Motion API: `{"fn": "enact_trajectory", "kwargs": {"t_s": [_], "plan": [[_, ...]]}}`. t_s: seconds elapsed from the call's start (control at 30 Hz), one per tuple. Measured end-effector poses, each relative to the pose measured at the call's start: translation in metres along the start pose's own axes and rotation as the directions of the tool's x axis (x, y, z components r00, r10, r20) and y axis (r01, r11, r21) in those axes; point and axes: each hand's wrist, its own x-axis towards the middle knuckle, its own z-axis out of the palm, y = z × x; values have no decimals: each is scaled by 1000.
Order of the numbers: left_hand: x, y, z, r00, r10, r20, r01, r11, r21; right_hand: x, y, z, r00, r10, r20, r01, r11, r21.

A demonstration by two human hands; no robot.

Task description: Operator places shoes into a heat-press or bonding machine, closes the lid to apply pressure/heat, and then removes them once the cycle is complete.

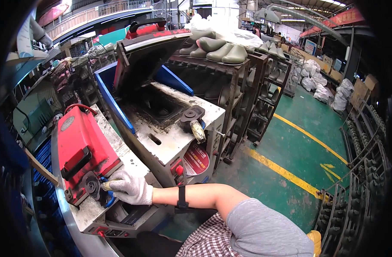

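Note:
My right hand (129, 188), in a greyish-white knit glove, is closed around the short tape-wrapped latch handle (106, 186). That handle joins a round black latch (92, 185) at the front of a machine with a closed red lid (84, 139). Blue edging shows beside the latch and below my fingers. Beside it stands a second machine, its lid (146, 55) raised over a dark, grimy cavity (159, 105). A similar latch (192, 114) with a worn, wrapped handle (198, 131) sits on its front corner. My left hand is not in view.
Behind the machines, a metal rack (234, 85) holds several olive-green shoe forms (221, 50). More racks (350, 197) line the right side. White bags (311, 75) are piled far off. Yellow lines (286, 173) cross the green floor (269, 205). A red knob (179, 170) projects from the second machine's front.

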Motion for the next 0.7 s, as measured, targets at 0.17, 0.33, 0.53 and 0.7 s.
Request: {"fn": "enact_trajectory", "kwargs": {"t_s": [0.17, 0.33, 0.53, 0.7], "plan": [[-15, 36, 54, 980, 39, 197, -35, 999, -27, -6, 1, -12, 992, 9, 128, -11, 1000, 22], [-37, 64, 89, 942, 51, 331, -44, 999, -29, -14, -53, -25, 999, -5, 47, -6, 975, 221], [-52, 97, 116, 904, 70, 422, -69, 997, -18, 6, -108, -98, 756, 169, 633, -601, 562, 568], [-27, 125, 139, 899, 87, 428, -95, 996, -3, 34, -65, -214, 688, 479, 544, -720, 363, 591]]}}
